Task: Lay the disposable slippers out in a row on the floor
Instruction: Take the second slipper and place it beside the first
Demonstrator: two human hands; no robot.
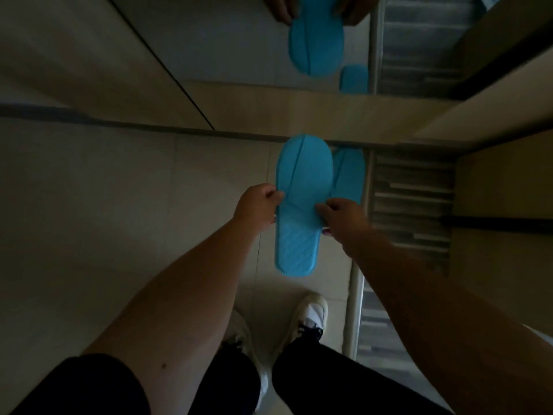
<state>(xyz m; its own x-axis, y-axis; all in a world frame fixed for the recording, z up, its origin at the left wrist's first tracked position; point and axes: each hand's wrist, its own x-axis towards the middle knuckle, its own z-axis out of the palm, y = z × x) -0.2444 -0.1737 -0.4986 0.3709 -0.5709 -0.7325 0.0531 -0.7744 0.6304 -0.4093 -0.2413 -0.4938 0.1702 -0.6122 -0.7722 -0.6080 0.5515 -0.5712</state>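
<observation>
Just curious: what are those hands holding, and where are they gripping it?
A blue disposable slipper, pinched at its middle: left hand and right hand on opposite side edges.

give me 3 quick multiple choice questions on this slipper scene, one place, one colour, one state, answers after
1. Where is the second slipper?
A. on the floor by the mirror
B. on a shelf
C. on a foot

2. What colour is the held slipper?
A. white
B. blue
C. black

3. How is it held?
A. one hand
B. both hands pinch its sides
C. lying untouched

Answers: 1 A, it lies flat at the mirror's base. 2 B, plainly bright blue. 3 B, left hand and right hand each grip an edge.
</observation>
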